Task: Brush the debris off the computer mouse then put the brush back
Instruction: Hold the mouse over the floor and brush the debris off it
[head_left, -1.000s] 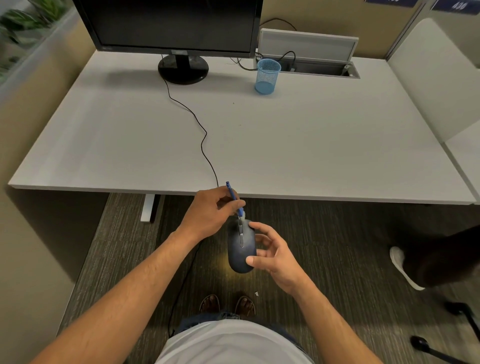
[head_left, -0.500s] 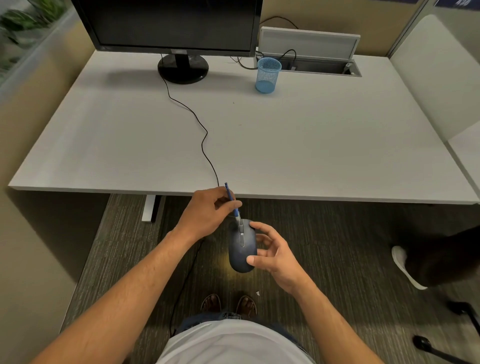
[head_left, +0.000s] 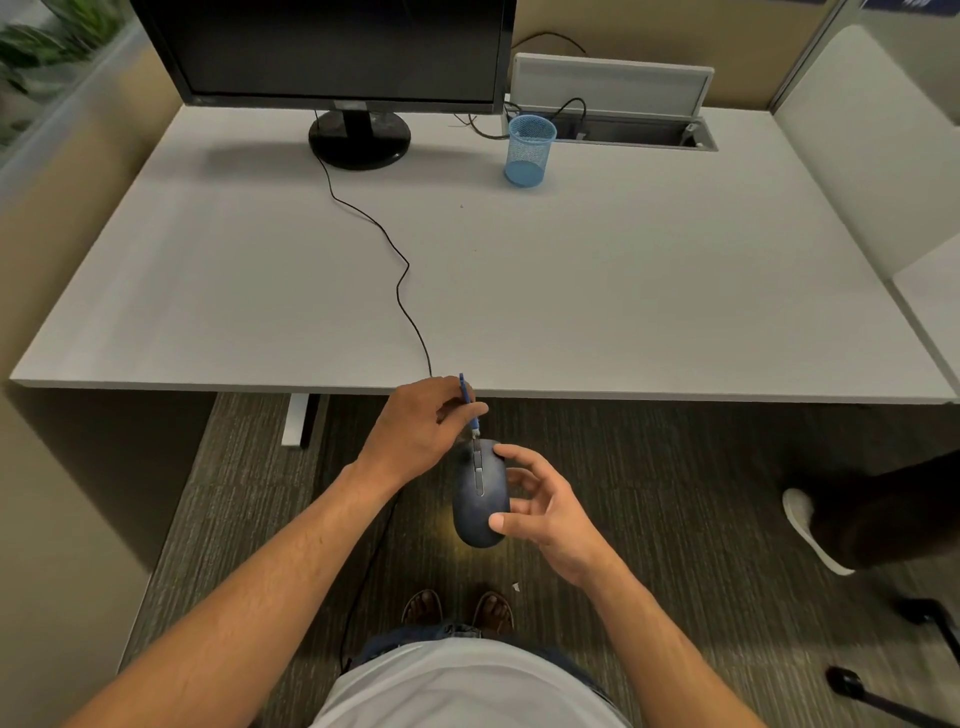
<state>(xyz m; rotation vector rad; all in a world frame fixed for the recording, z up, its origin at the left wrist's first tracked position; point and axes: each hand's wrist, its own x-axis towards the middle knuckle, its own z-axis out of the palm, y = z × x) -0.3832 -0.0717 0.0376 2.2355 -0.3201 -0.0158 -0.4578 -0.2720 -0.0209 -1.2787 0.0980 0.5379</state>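
Observation:
A dark blue-grey computer mouse (head_left: 480, 499) is held in the air over the carpet, just in front of the desk edge. My right hand (head_left: 540, 512) grips it from the right side, thumb on its lower flank and fingertips at its front. My left hand (head_left: 421, 426) pinches a thin blue brush (head_left: 467, 402), whose pale tip touches the front of the mouse near the scroll wheel. The mouse's black cable (head_left: 400, 280) runs back across the white desk (head_left: 623, 291) towards the monitor.
A blue mesh pen cup (head_left: 529, 150) stands at the back of the desk beside the black monitor (head_left: 358, 57) and an open cable box (head_left: 613, 111). Another person's shoe (head_left: 810, 530) is on the carpet at the right. A small white scrap (head_left: 516, 586) lies near my feet.
The left hand and brush have drawn slightly up and away along the mouse, so the brush tip now sits at the mouse's front end. The right hand holds the mouse nearly still.

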